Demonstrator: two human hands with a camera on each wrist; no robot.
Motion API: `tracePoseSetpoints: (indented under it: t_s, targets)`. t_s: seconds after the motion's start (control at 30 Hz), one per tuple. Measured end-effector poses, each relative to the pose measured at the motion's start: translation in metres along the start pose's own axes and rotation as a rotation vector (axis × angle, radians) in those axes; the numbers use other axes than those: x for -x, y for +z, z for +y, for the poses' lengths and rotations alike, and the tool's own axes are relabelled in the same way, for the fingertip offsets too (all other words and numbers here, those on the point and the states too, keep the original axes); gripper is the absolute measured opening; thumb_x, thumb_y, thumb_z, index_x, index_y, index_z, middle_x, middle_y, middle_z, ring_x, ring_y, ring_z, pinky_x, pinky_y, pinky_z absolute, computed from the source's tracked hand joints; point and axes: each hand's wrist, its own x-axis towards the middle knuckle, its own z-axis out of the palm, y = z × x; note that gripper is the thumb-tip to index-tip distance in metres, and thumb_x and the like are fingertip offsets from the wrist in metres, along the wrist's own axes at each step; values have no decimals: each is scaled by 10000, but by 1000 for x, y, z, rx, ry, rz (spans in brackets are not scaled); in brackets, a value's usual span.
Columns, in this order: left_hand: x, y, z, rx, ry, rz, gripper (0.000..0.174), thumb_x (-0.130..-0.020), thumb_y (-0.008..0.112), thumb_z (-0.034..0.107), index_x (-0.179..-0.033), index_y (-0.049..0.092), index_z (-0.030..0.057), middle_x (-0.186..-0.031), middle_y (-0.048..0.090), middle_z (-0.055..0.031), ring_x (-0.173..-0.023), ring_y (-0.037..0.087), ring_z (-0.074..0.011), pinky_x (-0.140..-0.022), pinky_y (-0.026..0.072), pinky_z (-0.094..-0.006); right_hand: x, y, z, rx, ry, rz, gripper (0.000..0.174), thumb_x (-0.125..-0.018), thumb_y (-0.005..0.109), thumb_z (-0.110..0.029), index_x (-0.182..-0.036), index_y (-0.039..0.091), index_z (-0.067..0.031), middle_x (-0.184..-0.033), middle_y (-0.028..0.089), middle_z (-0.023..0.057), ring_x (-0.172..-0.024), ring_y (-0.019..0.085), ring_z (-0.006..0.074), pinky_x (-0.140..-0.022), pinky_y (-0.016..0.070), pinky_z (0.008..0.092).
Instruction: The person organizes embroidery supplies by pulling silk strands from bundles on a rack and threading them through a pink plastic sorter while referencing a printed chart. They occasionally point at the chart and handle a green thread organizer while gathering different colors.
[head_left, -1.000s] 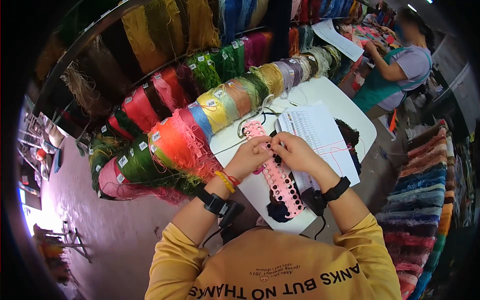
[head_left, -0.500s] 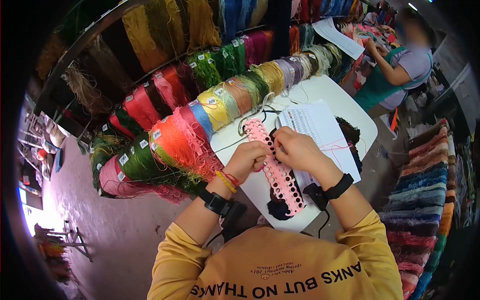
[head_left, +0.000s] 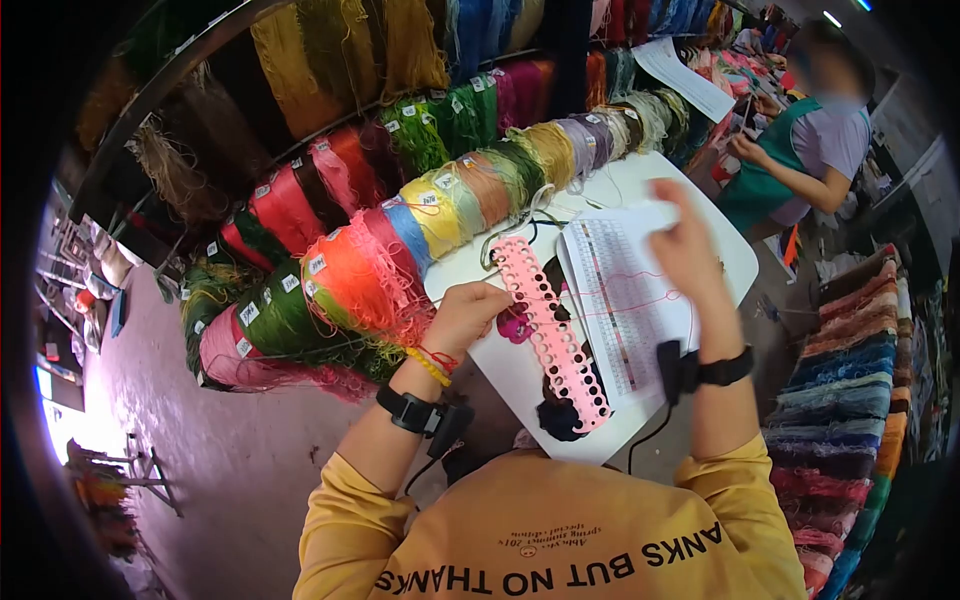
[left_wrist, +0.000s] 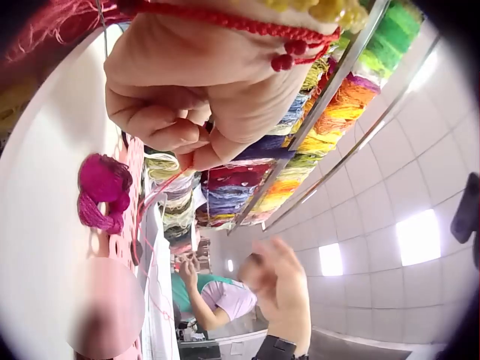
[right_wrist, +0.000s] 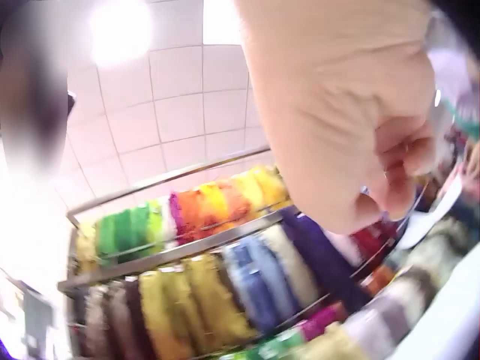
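Observation:
A long pink strip [head_left: 555, 350] with rows of holes lies on the white table, dark thread showing in and beside it. My left hand [head_left: 468, 318] is at its left edge; in the left wrist view, thumb and forefinger pinch a fine red thread [left_wrist: 178, 178]. Below that hand sits a magenta thread skein [left_wrist: 105, 191]. From the strip, red thread [head_left: 625, 294] crosses the printed chart [head_left: 622, 350]. My right hand [head_left: 690, 250] is raised over the chart's right side, blurred. Its fingers [right_wrist: 405, 161] look curled in the right wrist view; I cannot tell what they hold.
Labelled thread hanks [head_left: 440, 215] in many colours line the table's far left side, with racks of more behind. Dark thread [head_left: 562, 418] lies at the strip's near end. Another person [head_left: 810, 165] in a green apron stands at the back right. More hanks [head_left: 830, 400] hang right.
My hands were together over the strip; the right has swung up and right, away from it. The left has shifted slightly left, uncovering the magenta skein and the strip's middle.

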Motion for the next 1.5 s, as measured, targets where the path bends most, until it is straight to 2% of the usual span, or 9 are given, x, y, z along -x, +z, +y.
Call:
tracePoseSetpoints:
  t_s: [0.03,0.17,0.27,0.3,0.43,0.73,1.13,1.43,1.5]
  targets:
    - [0,3,1,-1,1,-10,135,-821,603,129,-784,605,-1,-572,480,27,-450,381,-42,-417,272,-183,5,12,-47,-369,232,-261,638,-683,499,39,-1293,365,-91,-1203,499,158,-754,598,203,-664,480,312]
    - [2,6,5,77,-6,-41,137,-828,599,130,-784,604,0,-563,478,27,-447,381,-40,-411,271,-178,33,95,-67,-814,282,-813,625,-719,569,-34,-1302,346,-68,-918,591,111,-624,564,148,-601,469,287]
    - [3,-2,3,88,-16,-8,140,-830,597,134,-779,604,3,-560,481,26,-446,388,-41,-407,271,-180,37,109,-59,-497,131,-698,540,-738,603,-94,-1240,410,-38,-756,583,78,-612,565,154,-583,459,293]
    - [1,-5,-2,93,-23,-1,140,-830,596,135,-776,604,6,-559,482,26,-444,389,-41,-406,273,-184,38,108,-59,-528,217,-685,339,-759,609,-120,-1075,533,-23,-737,580,91,-636,568,178,-585,448,301]
    - [-7,-11,-13,104,-62,-38,130,-836,589,142,-801,607,17,-607,523,15,-488,441,-46,-434,316,-178,36,117,-49,-404,50,-415,94,-787,583,-121,-808,593,-30,-762,578,126,-675,563,277,-606,443,339]
    - [-43,-5,-25,87,-177,83,198,-876,492,91,-1048,552,13,-875,623,-63,-739,614,-123,-635,498,-215,24,140,-26,-105,-15,-275,107,-807,544,-154,-810,572,-51,-784,586,149,-708,572,344,-629,456,424]
    - [-60,-4,-27,124,-212,19,62,-857,526,84,-888,572,54,-738,599,-20,-633,593,-96,-565,477,-196,23,143,-22,5,-64,-261,107,-800,556,-162,-817,576,-59,-801,587,157,-700,583,342,-621,469,429]
    - [-50,-10,-25,-81,-123,122,108,-874,526,118,-906,590,36,-814,622,-37,-649,593,-106,-572,474,-215,27,141,-28,2,-33,-317,108,-811,552,-150,-840,589,-52,-835,581,163,-736,588,343,-650,474,424]
    - [-36,-19,-20,381,-60,-44,113,-883,524,128,-930,578,40,-855,624,-46,-682,590,-109,-595,471,-221,28,141,-25,38,-33,-326,111,-813,552,-148,-836,584,-45,-844,575,166,-742,586,345,-651,473,425]
